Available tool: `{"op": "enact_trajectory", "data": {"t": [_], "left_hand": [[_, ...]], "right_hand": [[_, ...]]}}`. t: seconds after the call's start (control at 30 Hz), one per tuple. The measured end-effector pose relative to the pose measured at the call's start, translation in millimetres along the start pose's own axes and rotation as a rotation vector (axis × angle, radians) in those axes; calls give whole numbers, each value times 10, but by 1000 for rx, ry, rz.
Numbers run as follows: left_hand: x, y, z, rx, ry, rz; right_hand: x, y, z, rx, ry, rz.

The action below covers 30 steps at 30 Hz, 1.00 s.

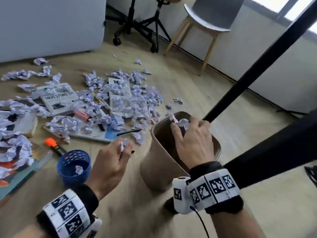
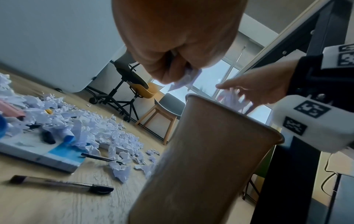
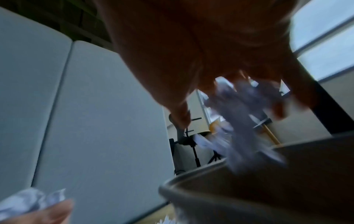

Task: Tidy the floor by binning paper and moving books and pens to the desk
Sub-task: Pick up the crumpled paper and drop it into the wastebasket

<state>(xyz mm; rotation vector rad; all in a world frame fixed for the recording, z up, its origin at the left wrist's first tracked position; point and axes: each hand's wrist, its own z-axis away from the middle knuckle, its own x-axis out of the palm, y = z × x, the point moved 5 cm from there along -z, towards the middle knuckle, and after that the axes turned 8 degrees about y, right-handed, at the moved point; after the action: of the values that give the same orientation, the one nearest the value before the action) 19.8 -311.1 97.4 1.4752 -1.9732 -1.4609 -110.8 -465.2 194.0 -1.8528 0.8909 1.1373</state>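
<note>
Crumpled white paper (image 1: pixel 120 98) litters the wooden floor, covering books such as "Investing 101" (image 1: pixel 58 100) and a blue-cornered book (image 1: pixel 103 134). A black pen (image 1: pixel 128 132), a pink highlighter (image 1: pixel 82 115) and an orange marker (image 1: pixel 51 143) lie among it. The brown bin (image 1: pixel 154 165) stands at centre right. Just left of the bin, my left hand (image 1: pixel 124 148) grips a paper ball (image 1: pixel 123 145). My right hand (image 1: pixel 183 126) hovers over the bin's mouth with fingers spread. Paper (image 3: pixel 239 121) streaks down from them toward the bin rim (image 3: pixel 191 178).
A blue mesh pen cup (image 1: pixel 73 165) with a paper scrap in it stands by my left wrist. A black desk leg (image 1: pixel 257 62) slants above the bin. A grey chair (image 1: pixel 205 19), a wheeled stool (image 1: pixel 137 31) and a white panel (image 1: pixel 51 23) stand behind. Another pen (image 2: pixel 63 184) lies near the bin.
</note>
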Motion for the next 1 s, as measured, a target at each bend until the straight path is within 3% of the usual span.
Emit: {"op": "enact_trajectory", "data": {"t": [0.1, 0.2, 0.53, 0.73, 0.83, 0.93, 1.0], "left_hand": [[-94, -53, -16, -15, 6, -33], [-295, -65, -26, -22, 51, -44], [-1262, 67, -66, 17, 199, -221], [-2132, 299, -367, -53, 333, -405], [-2499, 729, -701, 75, 433, -463], [-2536, 980, -898, 153, 521, -475], [-2488, 981, -834, 176, 491, -514]], "right_hand": [[243, -126, 239, -19, -275, 76], [480, -347, 415, -186, -386, 147], [328, -1211, 434, -626, -179, 16], [292, -1614, 740, -873, -111, -156], [125, -1844, 824, -992, -68, -185], [48, -2183, 1087, -1167, 19, -231], [10, -2341, 1340, -1279, 50, -258]]}}
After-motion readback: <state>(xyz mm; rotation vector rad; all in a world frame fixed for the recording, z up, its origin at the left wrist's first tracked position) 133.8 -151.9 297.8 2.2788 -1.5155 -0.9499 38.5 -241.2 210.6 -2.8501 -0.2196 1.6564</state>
